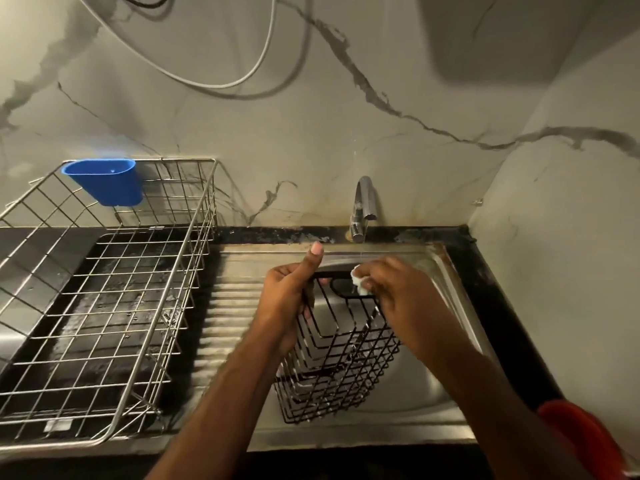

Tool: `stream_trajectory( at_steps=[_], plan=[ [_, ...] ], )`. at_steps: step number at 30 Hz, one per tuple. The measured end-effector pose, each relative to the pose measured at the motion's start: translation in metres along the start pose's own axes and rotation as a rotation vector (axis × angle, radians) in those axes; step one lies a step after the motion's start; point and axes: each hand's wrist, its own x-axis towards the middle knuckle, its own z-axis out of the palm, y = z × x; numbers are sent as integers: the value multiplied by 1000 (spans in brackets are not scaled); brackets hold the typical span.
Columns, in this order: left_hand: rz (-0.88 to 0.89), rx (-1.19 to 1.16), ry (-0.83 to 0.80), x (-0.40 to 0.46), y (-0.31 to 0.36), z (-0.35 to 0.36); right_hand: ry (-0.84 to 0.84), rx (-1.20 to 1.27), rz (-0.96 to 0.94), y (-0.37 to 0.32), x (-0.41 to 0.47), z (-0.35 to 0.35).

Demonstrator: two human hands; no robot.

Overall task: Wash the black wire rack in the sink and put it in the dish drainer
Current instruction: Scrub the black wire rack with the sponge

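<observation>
- We were in the washing step. The rack (337,355) was over the sink (446,271), held up and tipped, with its open top facing away from us.
- Our left hand (289,299) gripped the rack's left edge. Its fingers curled round the wires and the thumb stuck up toward 12 o'clock.
- Our right hand (391,289) pinched a small white soapy pad (360,282) and pressed it on the rack's far rim, at about 1 o'clock from the rack's middle.
- The tap (362,209) stood at 12 o'clock from our hands, just past the sink's back edge. We thought a thin stream of water was falling from it, but it was too faint to be sure.
- The drainer (104,306) sat at 9 o'clock from the rack, well apart from it, on the counter.
- A blue cup (104,181) hung on the drainer's back wall, at about 10 o'clock from our hands.
- We judged the task was about half done. The rack was not yet rinsed and not yet in the drainer.
- The next move, we thought, called for scrubbing the other sides, then rinsing off the soap under the tap. After that the rack would need to go left, toward 9 o'clock, and down into the drainer.
- We counted: one rack, one sink, one tap, one drainer, one blue cup, one pad, two hands.
- Something red (581,434) showed at 4 o'clock, by the frame's edge. We could not tell what it was.
</observation>
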Motion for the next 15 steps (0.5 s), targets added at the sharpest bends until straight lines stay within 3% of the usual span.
stream_trajectory(
  at_steps=[10, 15],
  plan=[
    [112, -76, -22, 2, 3, 10, 99, 8, -357, -31, -15, 10],
    [75, -134, -60, -2, 6, 18, -101, 93, -426, -40, -10, 5]
  ],
)
